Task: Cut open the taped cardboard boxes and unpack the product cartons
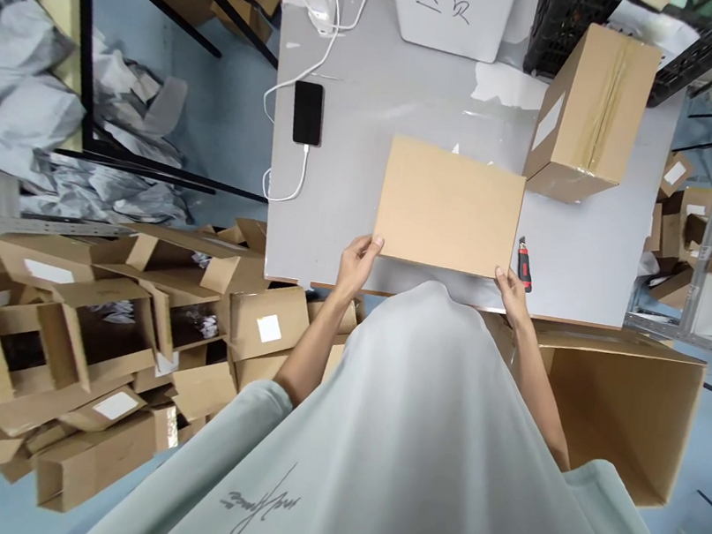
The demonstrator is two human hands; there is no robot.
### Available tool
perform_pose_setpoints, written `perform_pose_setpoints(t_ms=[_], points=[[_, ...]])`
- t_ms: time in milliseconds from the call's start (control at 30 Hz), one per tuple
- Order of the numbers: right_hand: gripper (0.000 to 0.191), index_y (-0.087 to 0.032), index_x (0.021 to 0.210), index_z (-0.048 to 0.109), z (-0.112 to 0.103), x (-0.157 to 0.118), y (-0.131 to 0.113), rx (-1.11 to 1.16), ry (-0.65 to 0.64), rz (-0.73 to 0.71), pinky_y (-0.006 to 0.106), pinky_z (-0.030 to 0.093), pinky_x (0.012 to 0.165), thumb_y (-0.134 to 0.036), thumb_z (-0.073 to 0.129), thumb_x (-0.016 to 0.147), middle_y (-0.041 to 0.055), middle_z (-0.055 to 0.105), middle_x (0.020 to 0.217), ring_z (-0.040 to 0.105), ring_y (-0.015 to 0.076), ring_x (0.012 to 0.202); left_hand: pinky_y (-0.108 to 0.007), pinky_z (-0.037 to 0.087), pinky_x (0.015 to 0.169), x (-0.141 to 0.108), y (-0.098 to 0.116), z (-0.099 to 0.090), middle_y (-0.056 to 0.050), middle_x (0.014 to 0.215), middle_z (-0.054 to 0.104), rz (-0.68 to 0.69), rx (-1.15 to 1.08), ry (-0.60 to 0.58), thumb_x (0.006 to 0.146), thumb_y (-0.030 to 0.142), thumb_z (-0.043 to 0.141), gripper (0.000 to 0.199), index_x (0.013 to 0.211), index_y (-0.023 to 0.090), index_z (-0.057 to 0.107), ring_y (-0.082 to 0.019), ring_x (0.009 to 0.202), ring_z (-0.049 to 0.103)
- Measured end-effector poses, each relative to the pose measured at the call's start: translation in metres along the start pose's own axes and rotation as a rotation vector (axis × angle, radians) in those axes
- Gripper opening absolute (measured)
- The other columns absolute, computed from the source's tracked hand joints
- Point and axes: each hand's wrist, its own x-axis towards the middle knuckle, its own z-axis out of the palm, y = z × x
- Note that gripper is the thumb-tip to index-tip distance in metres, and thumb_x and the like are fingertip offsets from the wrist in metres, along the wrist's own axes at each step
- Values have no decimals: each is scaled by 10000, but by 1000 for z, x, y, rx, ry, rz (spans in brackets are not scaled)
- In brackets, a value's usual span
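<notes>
A plain brown cardboard box (450,208) lies in front of me on the grey table (361,54). My left hand (360,261) grips its near left corner, thumb on top. At the near right corner my right hand (511,292) holds it the same way, with the fingers partly hidden beneath. Just right of the box, close to my right hand, lies a red and black utility knife (524,265). A larger taped carton (594,115) with a white label stands farther back on the right.
A black phone (307,113) on a white cable lies at the table's left. Behind are a white bin (453,5) with handwriting and a black crate (570,22). Several opened cartons (106,328) are piled at lower left; one big open carton (621,414) stands at right.
</notes>
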Motion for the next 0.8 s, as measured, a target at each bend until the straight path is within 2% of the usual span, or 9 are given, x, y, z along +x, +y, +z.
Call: perform_pose_setpoints(t_ms=[133, 200, 300, 400, 467, 533, 633, 700, 800], points=[[960, -318, 1498, 746, 17, 11, 7, 71, -110, 101, 583, 551, 1301, -1004, 695, 828, 91, 753, 1608, 693, 324, 1524, -500, 524, 1313, -15, 51, -9, -145, 1463, 760, 236, 136, 178, 1036, 726, 752, 611, 1363, 220, 852, -330, 1447, 691], [995, -313, 1481, 751, 29, 19, 9, 56, -142, 127, 566, 602, 1243, -1032, 688, 796, 104, 768, 1585, 744, 326, 1448, -506, 526, 1314, -25, 76, -5, -144, 1478, 751, 373, 206, 196, 1056, 681, 751, 587, 1427, 232, 828, -330, 1452, 687], [1133, -238, 1532, 719, 39, 29, 6, -1, -72, 127, 610, 578, 1256, -1054, 707, 746, 186, 719, 1634, 712, 381, 1484, -525, 560, 1278, -42, 102, 14, -156, 1501, 749, 532, 285, 137, 1089, 633, 717, 552, 1480, 253, 801, -341, 1449, 693], [1275, -146, 1635, 630, 33, 28, -13, -64, 83, 86, 646, 414, 1384, -1048, 726, 740, 264, 532, 1790, 508, 439, 1676, -551, 560, 1276, -55, 113, 38, -144, 1507, 763, 597, 312, -11, 1154, 585, 609, 471, 1455, 284, 810, -336, 1467, 695], [1194, -166, 1684, 588, 24, 20, -37, -80, 143, 2, 621, 375, 1417, -1018, 659, 850, 230, 494, 1826, 449, 411, 1722, -585, 524, 1311, -58, 115, 50, -128, 1505, 769, 603, 290, -97, 1180, 567, 555, 441, 1403, 303, 828, -338, 1483, 688], [978, -246, 1698, 590, 16, 8, -67, -90, 144, -138, 592, 412, 1409, -939, 519, 1012, 150, 545, 1808, 487, 357, 1707, -617, 436, 1379, -54, 111, 57, -138, 1613, 704, 565, 259, -68, 1168, 586, 580, 465, 1472, 302, 787, -364, 1585, 604], [801, -328, 1692, 604, 8, -7, -109, -124, 122, -295, 564, 478, 1380, -845, 518, 1086, 85, 633, 1736, 580, 332, 1633, -617, 316, 1448, -34, 100, 62, -164, 1829, 484, 383, 188, 20, 1097, 701, 679, 758, 1725, 295, 558, -391, 1744, 401], [808, -329, 1688, 611, 8, -11, -127, -122, 117, -291, 559, 523, 1348, -829, 623, 1053, 94, 684, 1676, 640, 348, 1567, -599, 341, 1442, -19, 91, 66, -178, 1866, 425, 252, 84, -58, 1057, 793, 682, 918, 1788, 286, 456, -389, 1757, 386], [835, -324, 1690, 608, 14, -12, -136, -104, 119, -256, 570, 533, 1338, -838, 651, 1034, 104, 703, 1649, 657, 361, 1542, -575, 382, 1428, -3, 83, 75, -182, 1870, 424, 158, -71, -242, 1032, 870, 644, 970, 1772, 264, 484, -388, 1751, 407]])
